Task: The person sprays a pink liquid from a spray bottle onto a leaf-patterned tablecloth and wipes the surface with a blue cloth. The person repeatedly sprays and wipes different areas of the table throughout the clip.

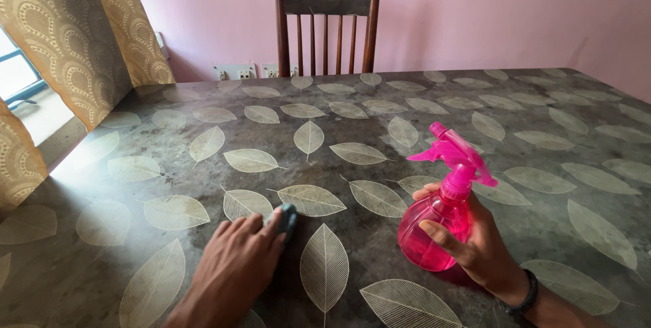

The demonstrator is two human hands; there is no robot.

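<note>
My left hand lies flat on the table, pressing down on a small teal sponge that peeks out from under the fingertips. My right hand grips a pink translucent spray bottle around its round body, nozzle pointing left, a little above the table top. A dark bracelet sits on my right wrist. The table is covered by a dark cloth printed with pale leaves.
A wooden chair stands at the far side of the table against a pink wall. Patterned gold curtains hang by a window at the left. Wall sockets sit behind the table.
</note>
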